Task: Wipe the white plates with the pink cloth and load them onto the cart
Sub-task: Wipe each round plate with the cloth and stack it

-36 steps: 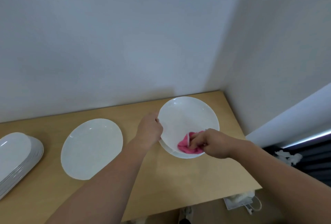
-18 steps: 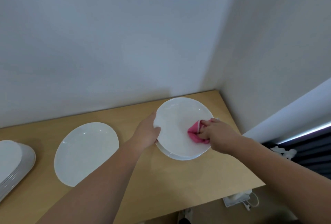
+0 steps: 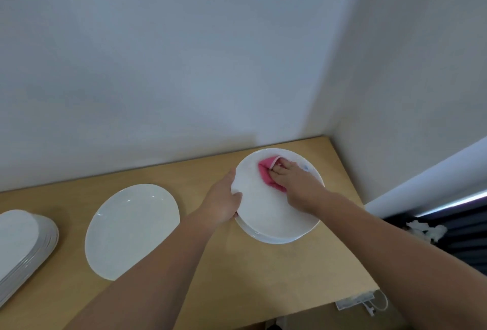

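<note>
The right hand (image 3: 297, 187) presses a bunched pink cloth (image 3: 267, 171) onto the far part of a round white plate (image 3: 274, 213), fingers curled down over the cloth and grasping it against the plate's surface. The left hand (image 3: 224, 203) grips the same plate at its left rim, thumb lying on the upper face and the other fingers tucked underneath. This plate sits on top of at least 1 more plate (image 3: 263, 237), whose rim shows just below it at the near side; the pile stands near the far right corner of the wooden table (image 3: 237, 277), close to where the 2 walls meet.

A single oval white plate (image 3: 131, 229) lies flat toward the middle of the table, well apart from the pile being wiped. At the left edge, a stack of oval plates (image 3: 23, 248) runs partly out of view; the layered rims show many pieces, but their count cannot be told.

Beyond the right edge of the table, lower down, crumpled white paper (image 3: 427, 232) rests on a dark surface, and a white cable with a plug (image 3: 369, 303) lies on the floor near the table's near right corner.
</note>
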Available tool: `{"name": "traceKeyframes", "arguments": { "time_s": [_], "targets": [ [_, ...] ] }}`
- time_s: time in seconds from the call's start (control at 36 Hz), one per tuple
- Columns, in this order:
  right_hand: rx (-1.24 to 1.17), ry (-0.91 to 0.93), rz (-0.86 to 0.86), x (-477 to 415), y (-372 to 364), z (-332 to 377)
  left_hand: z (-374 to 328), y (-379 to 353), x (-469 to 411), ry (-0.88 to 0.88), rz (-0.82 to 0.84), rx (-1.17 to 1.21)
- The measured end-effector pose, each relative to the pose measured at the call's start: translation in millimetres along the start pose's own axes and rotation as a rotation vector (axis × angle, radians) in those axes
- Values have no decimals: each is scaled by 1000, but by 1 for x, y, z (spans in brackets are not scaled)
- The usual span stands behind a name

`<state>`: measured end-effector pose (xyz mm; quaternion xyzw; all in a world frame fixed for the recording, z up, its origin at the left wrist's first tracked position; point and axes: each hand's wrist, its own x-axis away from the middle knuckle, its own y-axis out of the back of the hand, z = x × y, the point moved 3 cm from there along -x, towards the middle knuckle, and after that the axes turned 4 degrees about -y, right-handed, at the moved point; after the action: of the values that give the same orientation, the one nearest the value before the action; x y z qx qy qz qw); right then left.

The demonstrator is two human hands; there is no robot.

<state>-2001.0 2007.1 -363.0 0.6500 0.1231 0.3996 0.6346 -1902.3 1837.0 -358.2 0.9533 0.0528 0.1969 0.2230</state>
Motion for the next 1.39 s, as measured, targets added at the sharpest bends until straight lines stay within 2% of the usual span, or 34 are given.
{"name": "traceKeyframes", "arguments": {
  "time_s": [0.11,0.25,0.31,0.39,0.44,0.56,0.61,0.67,0.72,0.75,0.81,0.86,0.92,1.0,1.19,1.31,1.39],
  "targets": [
    [-454,125,-2,16,7,13,-2,2,2,-32,-3,-27],
    [-834,5,-241,36,46,-6,-13,12,6,-120,-85,-381],
    [-1019,-71,-243,42,53,-12,-26,12,10,-234,-113,-314],
    [-1240,-91,-213,47,53,-11,-46,3,14,-381,-79,-148],
    [-1297,-92,-152,51,50,-7,-54,-1,14,-458,-103,-132],
    [-1031,-210,-183,55,46,-7,-55,-5,11,-429,-154,-322],
    [-792,-252,-267,56,48,-10,-49,-7,10,-378,-147,-444],
    [-475,-244,-372,60,49,-11,-44,-7,10,-359,-165,-467],
    [-233,-57,-489,63,48,-1,-43,-7,11,-364,-167,-477],
    [-168,71,-473,63,43,6,-44,-6,12,-374,-164,-500],
    [-64,186,-256,59,26,19,-41,-2,12,-347,-194,-546],
    [-47,66,-49,50,4,20,-34,4,12,-215,-225,-550],
    [-52,-52,35,42,-12,24,-28,6,10,-79,-179,-535],
    [-50,-148,57,33,-26,36,-23,4,9,-45,-103,-488],
    [-145,-280,-41,0,-25,34,-14,9,12,-81,-109,-353],
    [-134,-231,-82,-11,-25,45,-12,10,11,-71,-97,-266],
    [-114,-2,-102,-7,-23,51,-14,13,11,-51,-89,-79]
  ]
}}
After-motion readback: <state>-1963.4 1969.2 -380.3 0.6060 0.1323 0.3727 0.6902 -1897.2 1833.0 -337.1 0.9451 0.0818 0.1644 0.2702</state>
